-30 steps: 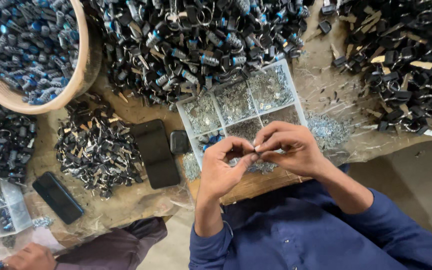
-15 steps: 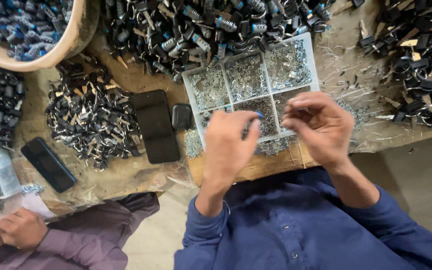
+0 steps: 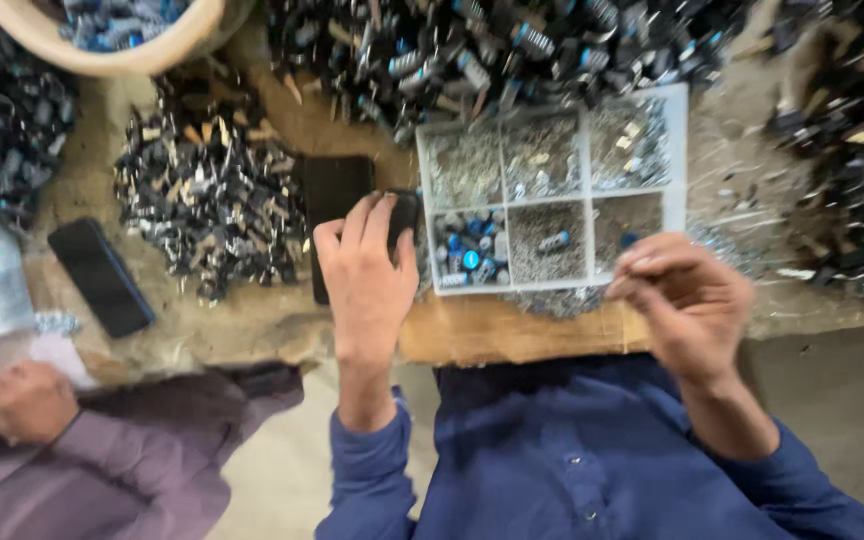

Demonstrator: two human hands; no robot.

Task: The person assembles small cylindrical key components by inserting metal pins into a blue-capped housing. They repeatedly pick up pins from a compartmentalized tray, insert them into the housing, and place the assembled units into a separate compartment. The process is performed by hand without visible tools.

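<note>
Six square compartments divide the clear plastic sorting tray (image 3: pixel 674 150) in the head view; it rests on a worn brown tabletop (image 3: pixel 282 320) with a pale wooden edge. The upper three cells and two lower ones hold fine grey metal bits, and the lower left cell holds small blue and silver cylinders (image 3: pixel 470 255). The left hand (image 3: pixel 367 275) lies palm down with fingers loosely spread, its fingertips on a small dark block (image 3: pixel 404 212) that sits between the tray and a flat black rectangular phone (image 3: pixel 332 190). The right hand (image 3: pixel 687 300) hovers just below the tray's lower right corner, fingers curled and pressed together; blur hides whether it pinches anything. Heaps of dark, glinting metal parts (image 3: pixel 207 205) crowd the tabletop. A round tan bowl (image 3: pixel 152 55) at upper left holds bluish pieces. Another black phone (image 3: pixel 100 277) lies at left, near another person's hand (image 3: pixel 17 400) in a mauve sleeve.
</note>
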